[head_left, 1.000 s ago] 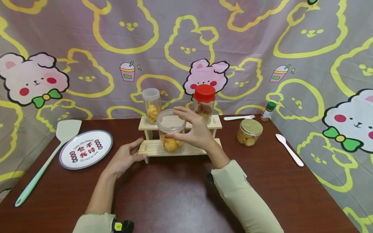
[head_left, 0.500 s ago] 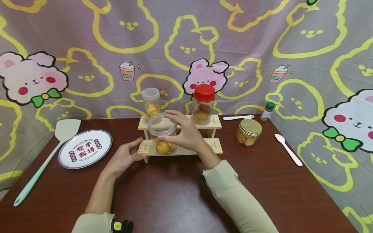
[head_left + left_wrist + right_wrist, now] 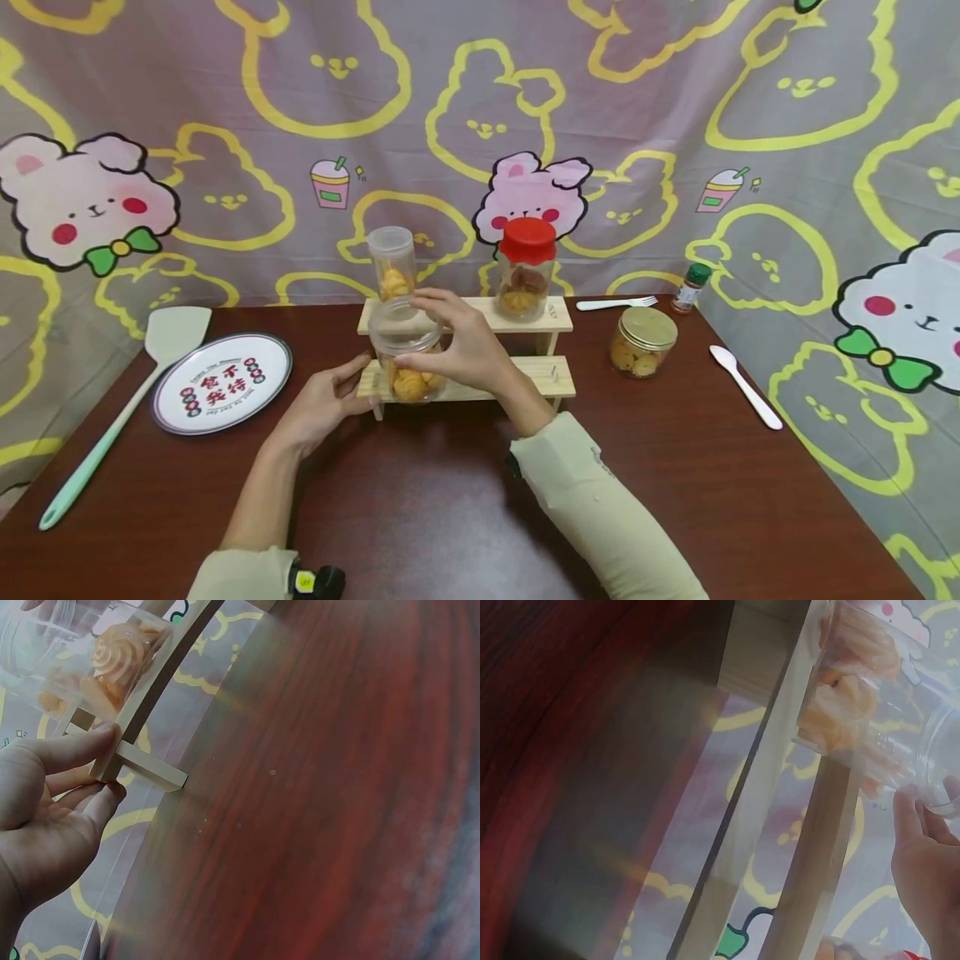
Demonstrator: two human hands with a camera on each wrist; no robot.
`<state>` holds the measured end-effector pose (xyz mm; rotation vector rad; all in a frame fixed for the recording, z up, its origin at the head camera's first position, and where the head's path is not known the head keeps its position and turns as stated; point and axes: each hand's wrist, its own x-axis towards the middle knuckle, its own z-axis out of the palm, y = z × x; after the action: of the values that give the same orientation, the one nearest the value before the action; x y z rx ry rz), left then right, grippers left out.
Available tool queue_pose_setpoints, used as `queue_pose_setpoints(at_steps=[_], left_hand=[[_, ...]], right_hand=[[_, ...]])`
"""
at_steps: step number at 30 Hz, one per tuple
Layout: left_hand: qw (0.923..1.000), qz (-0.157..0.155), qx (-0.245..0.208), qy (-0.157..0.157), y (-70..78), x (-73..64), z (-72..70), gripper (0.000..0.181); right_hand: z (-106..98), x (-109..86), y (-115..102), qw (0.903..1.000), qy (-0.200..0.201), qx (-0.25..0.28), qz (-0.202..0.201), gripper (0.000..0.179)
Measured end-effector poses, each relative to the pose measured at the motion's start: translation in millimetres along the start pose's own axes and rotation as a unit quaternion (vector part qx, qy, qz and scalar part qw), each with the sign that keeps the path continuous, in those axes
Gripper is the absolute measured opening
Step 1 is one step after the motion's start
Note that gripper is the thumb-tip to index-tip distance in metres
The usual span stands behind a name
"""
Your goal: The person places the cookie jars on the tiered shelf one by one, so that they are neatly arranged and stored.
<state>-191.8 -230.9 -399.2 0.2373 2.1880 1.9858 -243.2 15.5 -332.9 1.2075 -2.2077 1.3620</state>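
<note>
My right hand [image 3: 468, 346] grips a clear plastic jar [image 3: 405, 329] of golden pastries near its lid, thumb in front and fingers behind. The jar stands at the left part of the lower step of a two-step wooden rack [image 3: 517, 383]. In the right wrist view the jar [image 3: 840, 712] is close to the step's surface; the hand [image 3: 930, 877] holds its lid end. My left hand [image 3: 322, 404] pinches the left end of the lower step, thumb on one face and fingers on the other, as the left wrist view shows the hand [image 3: 52, 795] on the rack [image 3: 161, 682].
On the upper step stand a tall clear jar [image 3: 392, 258] and a red-lidded jar [image 3: 525, 271]. To the right are a gold-lidded jar [image 3: 642, 342], a fork [image 3: 615, 304], a green-capped bottle [image 3: 691, 287] and a spoon [image 3: 745, 387]. Leftward lie a plate [image 3: 222, 383] and a spatula [image 3: 120, 417].
My right hand has moved the pastry jar leftward along the lower step, toward its left end. The left hand has kept its hold on the rack.
</note>
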Motion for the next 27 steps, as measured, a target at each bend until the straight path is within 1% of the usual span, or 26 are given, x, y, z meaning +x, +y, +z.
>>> queue_pose_setpoints(at_steps=[9, 18, 27], left_hand=[[1.0, -0.003, -0.001, -0.004, 3.3, -1.0, 0.8, 0.08], [1.0, 0.0, 0.002, -0.006, 3.7, 0.8, 1.7, 0.08], [1.0, 0.001, 0.002, -0.008, 4.6, -0.8, 2.0, 0.08]], right_hand=[[5.0, 2.0, -0.8, 0.9999, -0.005, 0.009, -0.003, 0.073], [0.2, 4.5, -7.5, 0.9989, -0.038, -0.009, 0.027, 0.076], [1.5, 4.0, -5.8, 0.9985, -0.042, -0.017, 0.03, 0.078]])
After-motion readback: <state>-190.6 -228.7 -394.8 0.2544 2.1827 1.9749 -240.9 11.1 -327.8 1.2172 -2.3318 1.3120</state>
